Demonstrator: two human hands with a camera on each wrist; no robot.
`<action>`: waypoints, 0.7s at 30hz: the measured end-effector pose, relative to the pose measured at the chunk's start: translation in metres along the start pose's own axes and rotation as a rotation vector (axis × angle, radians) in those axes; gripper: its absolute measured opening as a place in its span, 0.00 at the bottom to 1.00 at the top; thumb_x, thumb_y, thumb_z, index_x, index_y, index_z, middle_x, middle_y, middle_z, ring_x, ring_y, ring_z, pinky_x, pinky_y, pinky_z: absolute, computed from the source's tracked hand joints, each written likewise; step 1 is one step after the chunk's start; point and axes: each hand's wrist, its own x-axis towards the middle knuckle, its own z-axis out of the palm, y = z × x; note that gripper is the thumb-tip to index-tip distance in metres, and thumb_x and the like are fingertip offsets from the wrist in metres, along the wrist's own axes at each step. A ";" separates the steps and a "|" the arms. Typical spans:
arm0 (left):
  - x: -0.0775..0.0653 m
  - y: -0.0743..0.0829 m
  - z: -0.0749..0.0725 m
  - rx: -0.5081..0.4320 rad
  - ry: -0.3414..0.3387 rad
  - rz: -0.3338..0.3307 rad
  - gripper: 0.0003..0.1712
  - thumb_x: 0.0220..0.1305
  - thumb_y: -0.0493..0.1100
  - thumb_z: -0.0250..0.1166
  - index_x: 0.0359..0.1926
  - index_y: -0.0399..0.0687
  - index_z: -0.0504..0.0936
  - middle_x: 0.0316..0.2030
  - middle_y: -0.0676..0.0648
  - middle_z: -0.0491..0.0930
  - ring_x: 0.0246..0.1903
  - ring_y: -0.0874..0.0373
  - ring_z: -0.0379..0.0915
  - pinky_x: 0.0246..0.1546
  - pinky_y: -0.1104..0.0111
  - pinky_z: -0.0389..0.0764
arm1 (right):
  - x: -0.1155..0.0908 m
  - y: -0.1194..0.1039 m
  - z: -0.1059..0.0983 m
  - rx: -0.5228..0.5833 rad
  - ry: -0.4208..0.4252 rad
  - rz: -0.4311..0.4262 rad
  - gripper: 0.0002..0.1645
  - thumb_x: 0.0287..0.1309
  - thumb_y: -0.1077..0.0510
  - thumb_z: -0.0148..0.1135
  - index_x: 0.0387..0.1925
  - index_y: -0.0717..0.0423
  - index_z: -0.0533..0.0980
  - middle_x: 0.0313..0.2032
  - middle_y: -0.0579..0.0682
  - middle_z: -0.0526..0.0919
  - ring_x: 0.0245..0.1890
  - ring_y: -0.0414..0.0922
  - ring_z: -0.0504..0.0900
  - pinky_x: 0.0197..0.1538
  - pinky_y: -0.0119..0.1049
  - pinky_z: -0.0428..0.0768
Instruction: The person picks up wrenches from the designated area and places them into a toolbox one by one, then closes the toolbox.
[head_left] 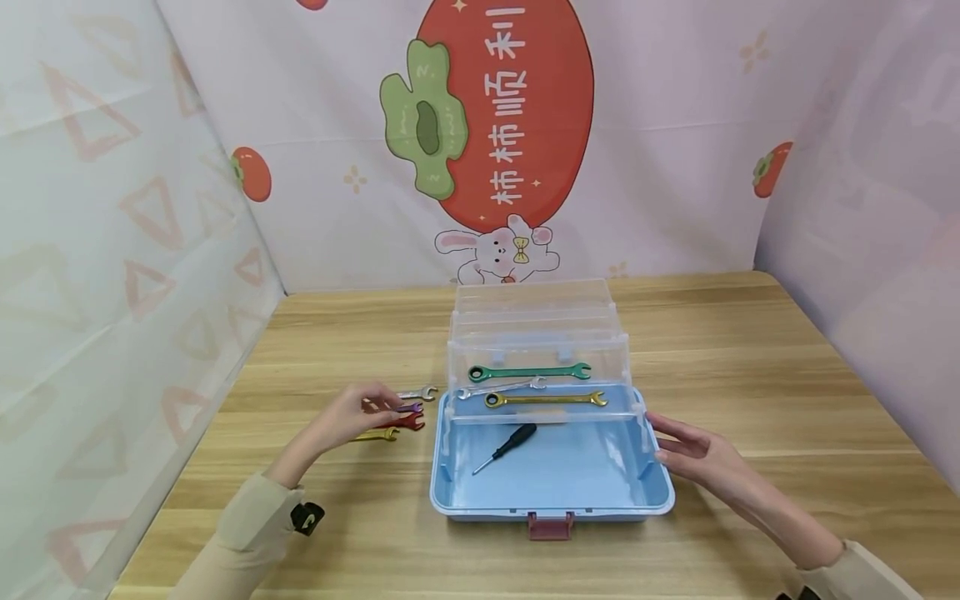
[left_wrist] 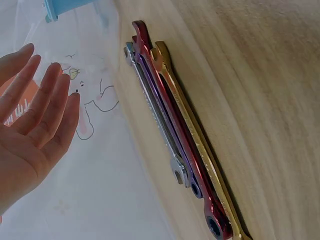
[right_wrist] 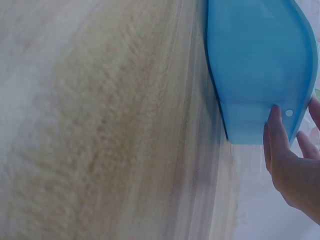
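Note:
Over several wrenches on the table hovers my left hand point(head_left: 366, 410). In the left wrist view it holds nothing, its fingers loosely extended. Those wrenches lie side by side: a silver wrench point(left_wrist: 154, 112), a purple wrench point(left_wrist: 167, 116), a red wrench point(left_wrist: 182, 125) and a gold wrench point(left_wrist: 196, 131). My right hand point(head_left: 701, 454) touches the right end of a light blue toolbox point(head_left: 553, 513), with fairly straight fingers at its wall and rim. On the toolbox's raised clear trays point(head_left: 540, 321) rest a green wrench point(head_left: 529, 372), a silver wrench point(head_left: 504, 387) and a gold wrench point(head_left: 546, 399).
A black-handled screwdriver point(head_left: 507, 447) lies in the toolbox's blue base. Its dark red latch point(head_left: 550, 527) faces the front. White printed cloth point(head_left: 660, 167) stands behind and along both sides of the wooden table point(head_left: 750, 350).

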 end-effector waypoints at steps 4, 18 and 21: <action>-0.007 -0.007 0.000 0.039 0.002 0.006 0.09 0.54 0.38 0.63 0.36 0.37 0.80 0.33 0.45 0.79 0.30 0.59 0.74 0.31 0.70 0.76 | 0.000 0.000 0.000 -0.003 0.000 -0.009 0.38 0.56 0.55 0.57 0.64 0.62 0.54 0.63 0.62 0.55 0.48 0.29 0.71 0.48 0.34 0.74; -0.029 -0.027 0.002 0.206 0.054 -0.065 0.07 0.50 0.35 0.65 0.34 0.40 0.81 0.32 0.48 0.77 0.34 0.54 0.73 0.35 0.60 0.74 | 0.000 0.000 -0.001 -0.002 0.001 -0.017 0.37 0.55 0.56 0.57 0.63 0.63 0.54 0.63 0.61 0.57 0.48 0.28 0.72 0.48 0.34 0.74; -0.031 -0.031 0.002 0.243 0.056 -0.056 0.08 0.49 0.34 0.65 0.34 0.39 0.80 0.32 0.48 0.76 0.35 0.53 0.73 0.35 0.59 0.74 | 0.000 0.000 -0.001 -0.002 -0.003 -0.019 0.37 0.56 0.56 0.57 0.63 0.63 0.54 0.63 0.59 0.58 0.48 0.28 0.71 0.48 0.34 0.74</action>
